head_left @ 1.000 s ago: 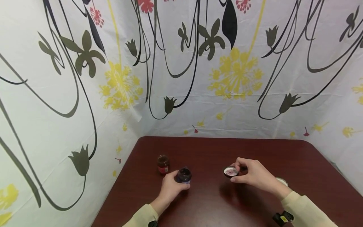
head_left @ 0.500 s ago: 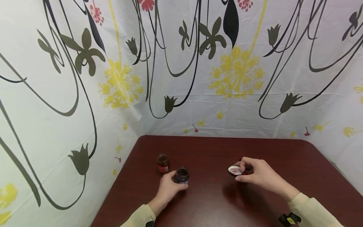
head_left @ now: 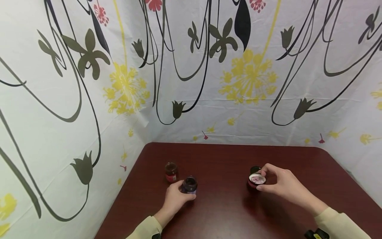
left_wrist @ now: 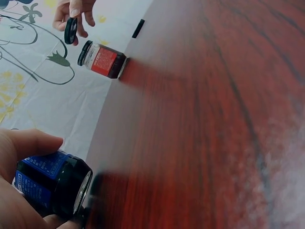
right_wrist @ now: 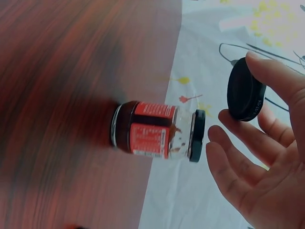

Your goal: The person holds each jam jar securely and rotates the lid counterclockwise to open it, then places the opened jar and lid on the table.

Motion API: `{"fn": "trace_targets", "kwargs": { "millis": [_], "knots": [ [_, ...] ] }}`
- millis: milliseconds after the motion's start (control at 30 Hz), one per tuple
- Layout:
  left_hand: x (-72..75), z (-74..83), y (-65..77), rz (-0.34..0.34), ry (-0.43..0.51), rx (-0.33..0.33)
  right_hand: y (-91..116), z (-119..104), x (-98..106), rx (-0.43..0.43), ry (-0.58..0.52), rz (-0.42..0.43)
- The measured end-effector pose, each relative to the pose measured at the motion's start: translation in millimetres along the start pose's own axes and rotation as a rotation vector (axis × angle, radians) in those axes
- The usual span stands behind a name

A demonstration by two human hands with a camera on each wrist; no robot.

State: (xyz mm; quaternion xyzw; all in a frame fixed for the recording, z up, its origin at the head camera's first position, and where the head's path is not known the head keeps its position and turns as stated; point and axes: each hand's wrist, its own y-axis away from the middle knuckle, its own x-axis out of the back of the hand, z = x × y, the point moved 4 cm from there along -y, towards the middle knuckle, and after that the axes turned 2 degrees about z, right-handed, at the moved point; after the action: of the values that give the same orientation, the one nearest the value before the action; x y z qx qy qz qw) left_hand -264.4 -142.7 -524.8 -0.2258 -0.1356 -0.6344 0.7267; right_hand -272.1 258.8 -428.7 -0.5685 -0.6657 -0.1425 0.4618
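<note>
My left hand (head_left: 176, 198) grips a dark jar (head_left: 189, 186) with a blue label; its lidless mouth shows in the head view. Thumb and index finger of my right hand (head_left: 282, 181) pinch a black lid (right_wrist: 244, 90), its whitish inner face towards the head camera. Right by that lid stands a red-labelled glass jar (right_wrist: 150, 130) with its own black lid on and dark contents inside. In the head view the held lid and fingers hide most of this jar. The right hand's other fingers are spread near the jar's lid.
A second red-labelled jar (head_left: 171, 172), lidless, stands just behind the left hand. In the left wrist view a thin black disc (left_wrist: 138, 28) lies on the table beyond the lidded jar. Patterned cloth (head_left: 191, 83) hangs around the dark red table (head_left: 215, 212).
My right hand has carried the lid to the right, in front of the lidded jar, which now shows more around it. My left hand and its jar have shifted slightly left.
</note>
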Motion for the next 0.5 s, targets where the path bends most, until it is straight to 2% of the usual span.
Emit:
{"fn": "trace_targets", "kwargs": {
  "millis": [200,333,500],
  "knots": [
    [1.4,-0.1,-1.1,0.007,-0.013,-0.01,7.9,6.9,9.6,0.006,0.035,0.009],
    [3.5,-0.7,-0.6,0.013,-0.025,-0.008,13.7,12.8,15.8,-0.021,0.086,0.005],
    [4.6,-1.9,-0.5,0.019,-0.034,-0.007,19.3,18.2,23.0,-0.015,0.149,0.02]
  ]
}}
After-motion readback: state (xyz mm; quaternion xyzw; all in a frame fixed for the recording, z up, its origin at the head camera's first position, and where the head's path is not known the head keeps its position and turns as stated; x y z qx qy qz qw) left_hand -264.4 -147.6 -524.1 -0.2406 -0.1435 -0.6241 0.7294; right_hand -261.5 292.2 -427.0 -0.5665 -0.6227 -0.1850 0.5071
